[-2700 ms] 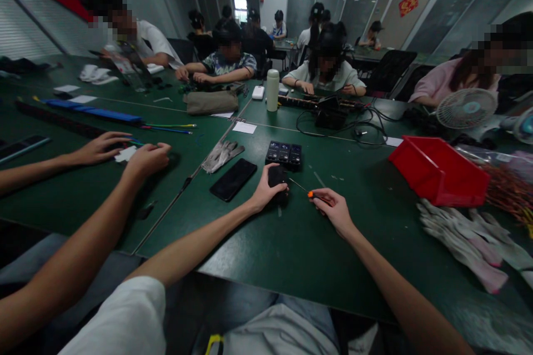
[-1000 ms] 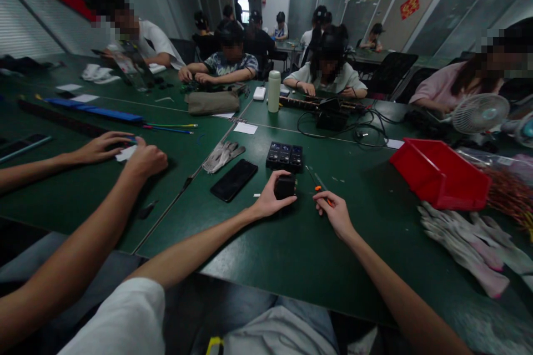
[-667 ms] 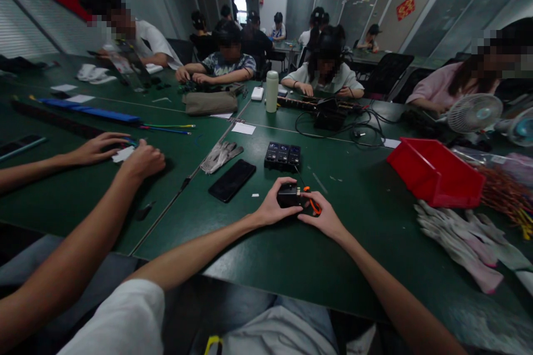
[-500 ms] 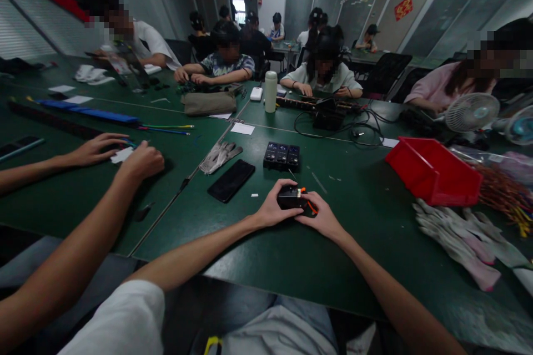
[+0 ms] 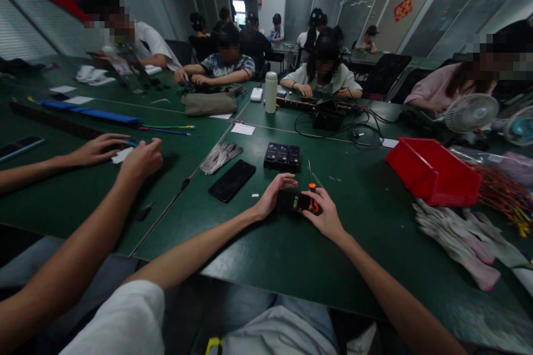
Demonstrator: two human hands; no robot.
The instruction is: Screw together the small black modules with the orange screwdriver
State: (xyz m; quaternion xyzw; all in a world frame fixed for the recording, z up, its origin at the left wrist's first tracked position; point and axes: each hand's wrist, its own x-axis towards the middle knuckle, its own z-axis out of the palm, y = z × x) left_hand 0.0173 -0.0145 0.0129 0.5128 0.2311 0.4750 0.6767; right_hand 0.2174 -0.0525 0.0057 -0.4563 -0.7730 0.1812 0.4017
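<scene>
Over the table before me, my left hand [image 5: 275, 195] has its fingers stretched out and curved around the left side of a small black part [image 5: 302, 202]. This part shows a pale green and white strip; its dark left end blends into the shadow by my left palm. My right hand [image 5: 327, 214] is closed on the right side of the part and on a screwdriver [image 5: 312, 187] with an orange and black handle. The screwdriver's thin shaft points up and away from me. Just beyond my hands lies a black tray [image 5: 282, 157] with several compartments.
A black phone [image 5: 232, 180] and a grey glove [image 5: 220, 156] lie to the left. On the right are a red bin [image 5: 433, 171], more gloves [image 5: 458, 238] and bundled wires [image 5: 508, 197]. A co-worker's hands [image 5: 144, 161] work close on my left. A pale green bottle [image 5: 270, 92] stands farther back.
My left hand's fingers have come off the black part and straightened. The part has turned in my right hand, and the screwdriver has swung to the right and more upright.
</scene>
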